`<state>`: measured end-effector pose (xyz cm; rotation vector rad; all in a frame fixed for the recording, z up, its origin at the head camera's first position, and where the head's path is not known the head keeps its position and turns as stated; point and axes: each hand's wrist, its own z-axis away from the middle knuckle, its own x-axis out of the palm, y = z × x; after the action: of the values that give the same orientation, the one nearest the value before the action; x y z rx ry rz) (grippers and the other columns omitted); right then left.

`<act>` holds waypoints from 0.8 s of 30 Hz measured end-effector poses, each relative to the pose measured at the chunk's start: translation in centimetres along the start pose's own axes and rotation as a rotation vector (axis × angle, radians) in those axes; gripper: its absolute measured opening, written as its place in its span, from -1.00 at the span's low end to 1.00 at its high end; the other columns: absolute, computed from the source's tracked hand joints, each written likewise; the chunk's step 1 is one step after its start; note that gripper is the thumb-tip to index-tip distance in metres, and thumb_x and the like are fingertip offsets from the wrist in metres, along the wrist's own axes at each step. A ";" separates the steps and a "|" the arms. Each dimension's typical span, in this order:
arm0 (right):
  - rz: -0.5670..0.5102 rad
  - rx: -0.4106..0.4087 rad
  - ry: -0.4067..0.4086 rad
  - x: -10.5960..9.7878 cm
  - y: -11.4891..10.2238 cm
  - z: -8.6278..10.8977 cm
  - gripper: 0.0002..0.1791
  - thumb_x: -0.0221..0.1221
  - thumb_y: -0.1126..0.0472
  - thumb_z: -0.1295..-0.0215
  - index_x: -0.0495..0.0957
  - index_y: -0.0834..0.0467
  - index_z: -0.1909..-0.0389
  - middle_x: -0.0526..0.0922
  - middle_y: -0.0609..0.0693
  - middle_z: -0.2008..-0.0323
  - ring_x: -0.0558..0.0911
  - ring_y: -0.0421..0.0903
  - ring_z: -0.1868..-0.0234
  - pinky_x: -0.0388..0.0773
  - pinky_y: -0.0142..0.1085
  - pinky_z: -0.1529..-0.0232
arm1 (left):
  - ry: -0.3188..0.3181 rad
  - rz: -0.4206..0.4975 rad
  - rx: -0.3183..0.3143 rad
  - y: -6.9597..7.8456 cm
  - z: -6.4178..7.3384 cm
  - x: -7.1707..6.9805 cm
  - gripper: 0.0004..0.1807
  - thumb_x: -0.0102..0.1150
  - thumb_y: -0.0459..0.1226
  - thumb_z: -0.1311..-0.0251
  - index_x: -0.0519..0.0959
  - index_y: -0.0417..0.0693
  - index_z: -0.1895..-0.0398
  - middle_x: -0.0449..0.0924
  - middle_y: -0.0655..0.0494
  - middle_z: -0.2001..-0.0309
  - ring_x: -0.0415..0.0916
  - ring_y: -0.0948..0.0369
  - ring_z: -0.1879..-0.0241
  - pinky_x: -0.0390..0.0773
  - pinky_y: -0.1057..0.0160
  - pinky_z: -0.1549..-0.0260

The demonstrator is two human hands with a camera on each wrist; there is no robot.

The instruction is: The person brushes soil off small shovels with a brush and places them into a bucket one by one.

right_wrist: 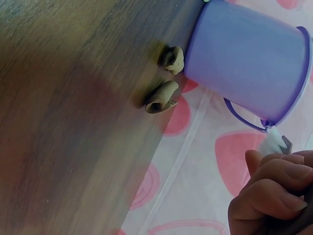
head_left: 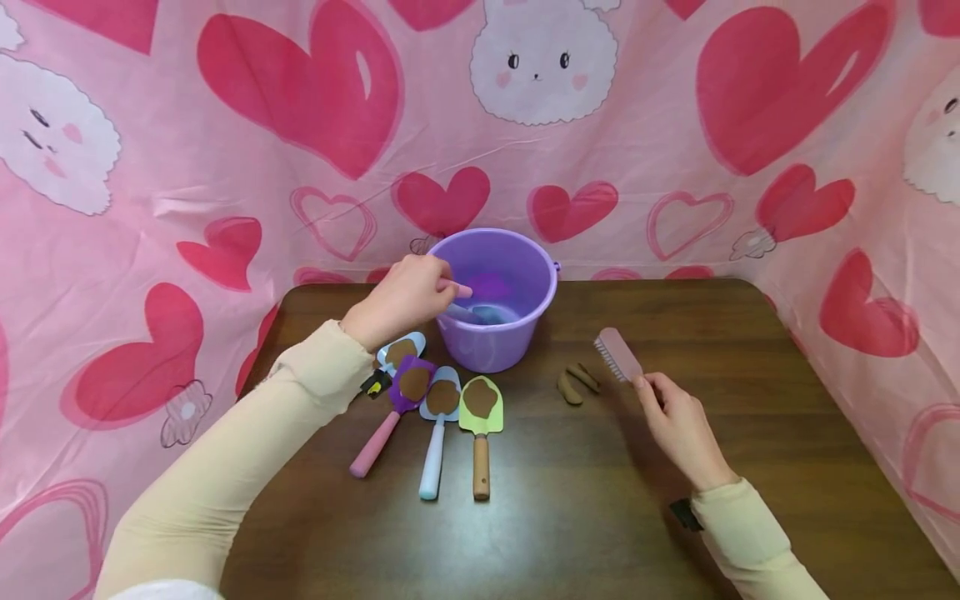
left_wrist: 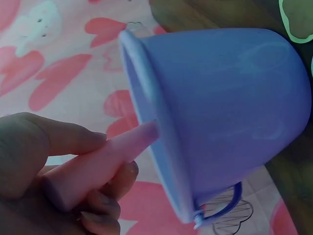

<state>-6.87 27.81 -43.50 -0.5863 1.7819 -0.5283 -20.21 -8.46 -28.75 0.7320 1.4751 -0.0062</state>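
Note:
My left hand (head_left: 412, 296) is over the left rim of a purple bucket (head_left: 491, 346). Between its thumb and fingers it grips a pink handle (left_wrist: 93, 164), whose far end passes behind the bucket's rim in the left wrist view. Inside the bucket lie bluish things (head_left: 491, 314), partly hidden by the rim. To the right, my right hand (head_left: 682, 429) holds a pink brush (head_left: 621, 352) by its handle, with pale bristles facing left. Close to the brush, two curved brown pieces (head_left: 570, 388) lie on the table.
Left of centre lie several hand trowels with brown patches on their blades: a green one (head_left: 482, 408) with a wooden handle, a grey-blue one (head_left: 441, 400), a purple one (head_left: 412, 379) and a light blue one (head_left: 401, 343). A pink heart-print cloth (head_left: 637, 150) surrounds the dark wooden table (head_left: 600, 500).

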 end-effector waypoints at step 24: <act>-0.001 -0.005 -0.056 0.2 -0.3 -0.1 -0.75 0.13 0.17 -0.59 0.64 0.30 0.05 0.71 0.14 0.28 0.51 -0.01 0.39 0.45 -0.19 0.33 | -0.138 -0.238 -0.043 0.5 -4.0 4.1 -0.82 0.24 -0.24 -0.34 0.60 -0.15 0.39 0.66 -0.12 0.33 0.61 -0.13 0.17 0.60 -0.09 0.14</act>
<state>-7.01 27.47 -43.44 -0.5999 1.7305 -0.5034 -22.97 -4.53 -31.93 0.5079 1.4174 -0.2027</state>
